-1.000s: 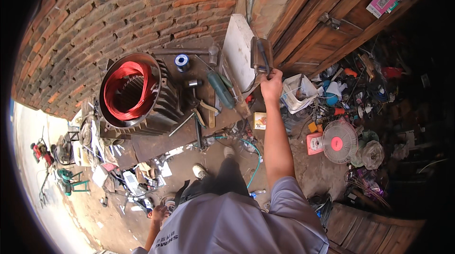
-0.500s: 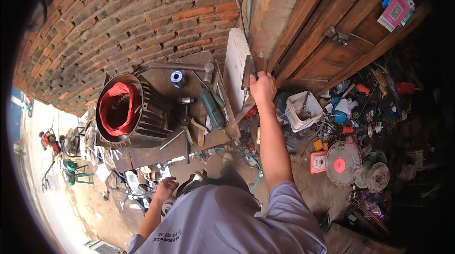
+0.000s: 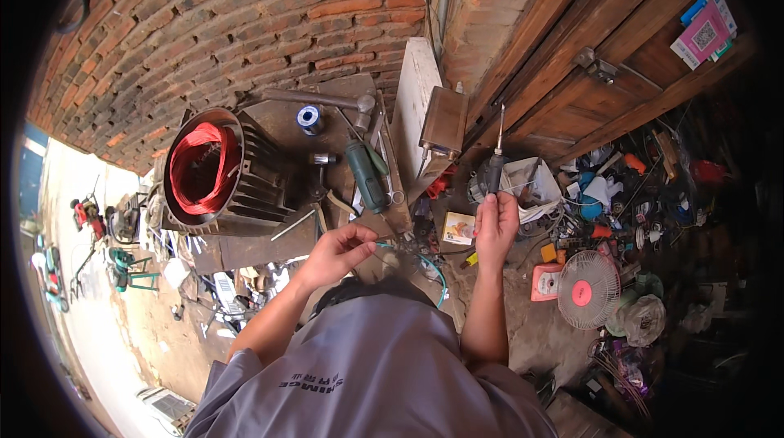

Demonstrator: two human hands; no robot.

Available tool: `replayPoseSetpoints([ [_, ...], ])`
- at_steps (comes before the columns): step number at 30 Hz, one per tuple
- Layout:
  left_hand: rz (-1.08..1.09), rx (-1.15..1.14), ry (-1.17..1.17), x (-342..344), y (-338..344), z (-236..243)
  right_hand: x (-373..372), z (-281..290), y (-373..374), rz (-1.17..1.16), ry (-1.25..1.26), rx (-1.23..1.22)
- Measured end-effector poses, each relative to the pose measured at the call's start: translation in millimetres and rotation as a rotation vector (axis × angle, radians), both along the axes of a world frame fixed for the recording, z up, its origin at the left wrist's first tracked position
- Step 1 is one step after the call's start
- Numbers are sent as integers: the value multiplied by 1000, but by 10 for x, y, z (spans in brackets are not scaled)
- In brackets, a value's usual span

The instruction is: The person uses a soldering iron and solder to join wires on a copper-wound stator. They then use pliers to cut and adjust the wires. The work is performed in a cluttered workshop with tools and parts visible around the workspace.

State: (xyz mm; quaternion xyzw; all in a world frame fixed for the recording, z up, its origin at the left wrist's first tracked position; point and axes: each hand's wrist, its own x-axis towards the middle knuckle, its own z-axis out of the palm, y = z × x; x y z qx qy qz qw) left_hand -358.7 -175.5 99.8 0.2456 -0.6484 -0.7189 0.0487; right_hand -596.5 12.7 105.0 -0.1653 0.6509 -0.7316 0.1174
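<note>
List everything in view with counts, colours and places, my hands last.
Workbench: one, brown, centre left
Motor housing: one, dark grey, workbench left
Wire coil: one, red, inside motor housing
Spool: one, blue and white, workbench middle
Hammer: one, grey, workbench back
Cylindrical tool: one, green, workbench right
Brick wall: one, reddish, upper left
Board: one, white, workbench's right end
Metal box: one, brown, right of board
Door: one, brown, upper right
Container: one, white, floor right
Fan: one, pink and grey, floor right
Floor clutter: uncounted, mixed colours, both sides
Pointed tool: one, black handle, right hand
Left hand: one, bare, before workbench
Right hand: one, bare, gripping pointed tool
</note>
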Motion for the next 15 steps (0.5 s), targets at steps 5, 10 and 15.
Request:
replayPoseSetpoints([
  [5, -123, -53, -85, 197, 194, -106, 272, 62, 128, -50, 89, -66],
  [10, -224, -4, -219, 389, 273, -256, -108, -1176, 589, -214, 130, 383],
  [15, -292, -62, -217, 602, 336, -354, 362, -1205, 619, -189, -216, 283],
])
